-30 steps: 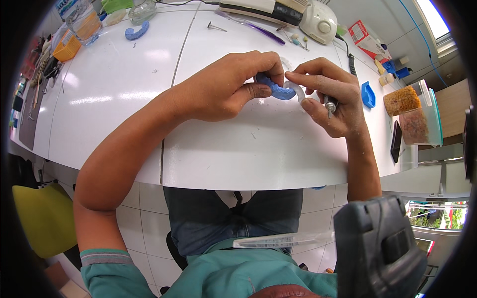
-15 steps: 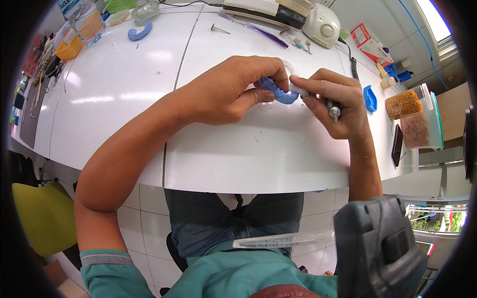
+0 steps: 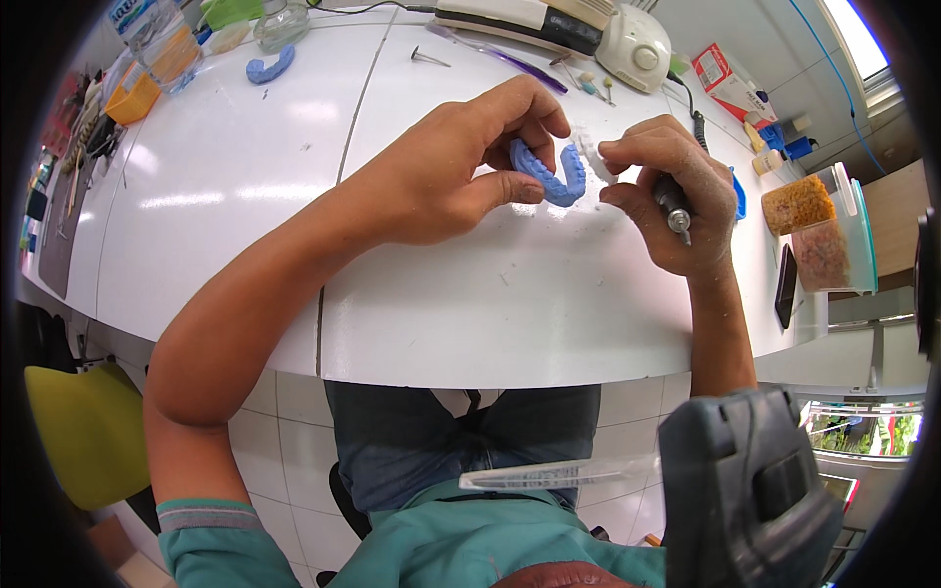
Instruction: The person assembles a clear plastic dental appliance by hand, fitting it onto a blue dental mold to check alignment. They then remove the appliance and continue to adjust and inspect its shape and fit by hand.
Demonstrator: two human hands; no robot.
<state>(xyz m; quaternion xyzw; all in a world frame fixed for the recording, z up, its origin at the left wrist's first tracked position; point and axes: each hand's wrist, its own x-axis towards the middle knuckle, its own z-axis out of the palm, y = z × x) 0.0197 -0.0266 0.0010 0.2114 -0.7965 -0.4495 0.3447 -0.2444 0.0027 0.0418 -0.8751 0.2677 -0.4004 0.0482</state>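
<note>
My left hand has its thumb and curled fingers around the left arm of a blue horseshoe-shaped dental model, the index finger raised off it. The model's open end faces away from me and toothlike bumps line its edge. Just right of it, a translucent whitish arch-shaped piece sits at the fingertips of my right hand; its outline is hard to make out. Tucked across that right palm is a metal rotary handpiece, its tip pointing toward me. Pale dust covers the right fingers.
Beyond my hands lie a purple toothbrush, small rotary bits and a white control unit. Another blue dental model rests at far left. Plastic tubs and a phone stand right. Crumbs dot the white table.
The whitish piece has come away from the blue model, moving right with my right hand. My left index finger has lifted, and the blue model shows more of its arch.
</note>
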